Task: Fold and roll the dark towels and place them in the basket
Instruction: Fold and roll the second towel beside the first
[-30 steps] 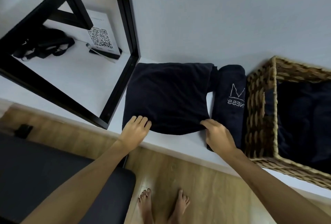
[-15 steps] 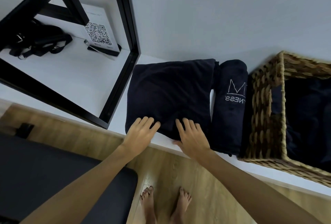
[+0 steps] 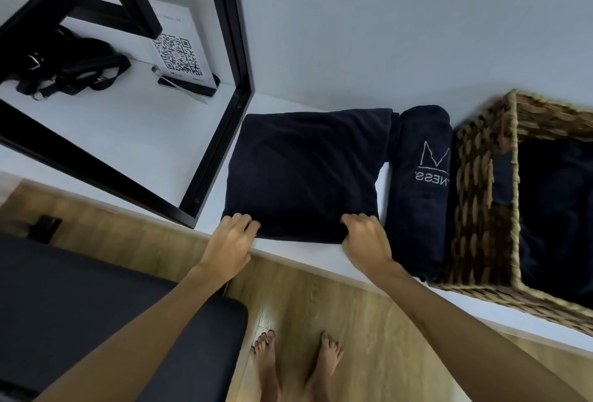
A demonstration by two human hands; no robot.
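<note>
White desk (image 3: 122, 132) under me: left hand (image 3: 229, 242) and right hand (image 3: 365, 241) are pinching the folded towel (image 3: 305, 170) left of the basket (image 3: 481, 196); I'm aiming for an even, tight roll.

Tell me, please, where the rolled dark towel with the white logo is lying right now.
In the head view, the rolled dark towel with the white logo lies on the white shelf, right of centre, between the folded dark towel and the woven wicker basket.
</note>
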